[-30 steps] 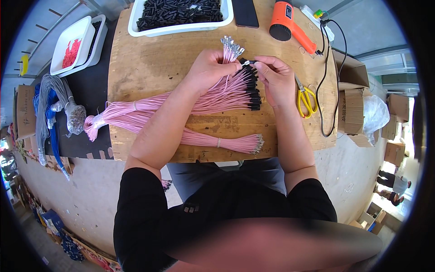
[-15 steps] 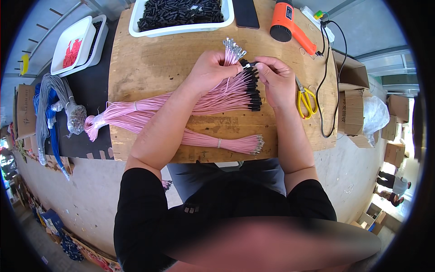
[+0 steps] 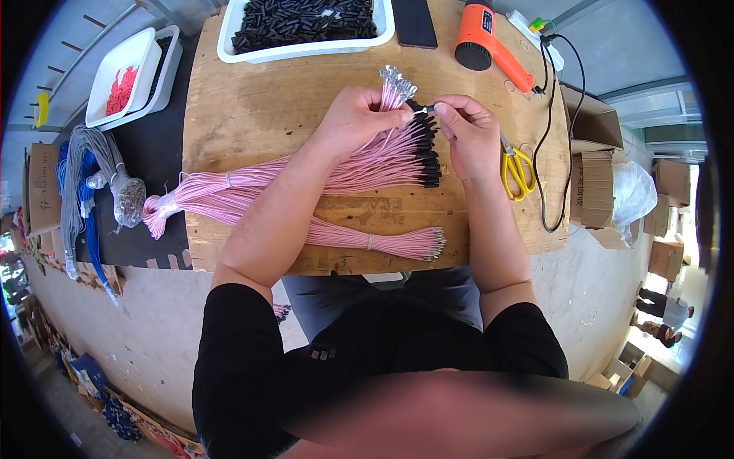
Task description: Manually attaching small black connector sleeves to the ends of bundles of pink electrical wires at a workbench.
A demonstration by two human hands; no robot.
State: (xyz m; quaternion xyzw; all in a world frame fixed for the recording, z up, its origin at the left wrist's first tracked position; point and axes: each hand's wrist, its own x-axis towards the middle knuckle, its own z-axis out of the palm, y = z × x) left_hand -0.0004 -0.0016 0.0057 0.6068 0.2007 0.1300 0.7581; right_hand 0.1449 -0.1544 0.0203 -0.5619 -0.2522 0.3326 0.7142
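Just below the white tray of black sleeves (image 3: 306, 27), both hands remain as before: the left hand (image 3: 359, 118) still grips the fanned pink metal-tipped wires (image 3: 394, 88), the right hand (image 3: 466, 130) pinching one tip.

we can't see the white tray (image 3: 229, 47) top edge, it's cut off; our lower body's blurred.
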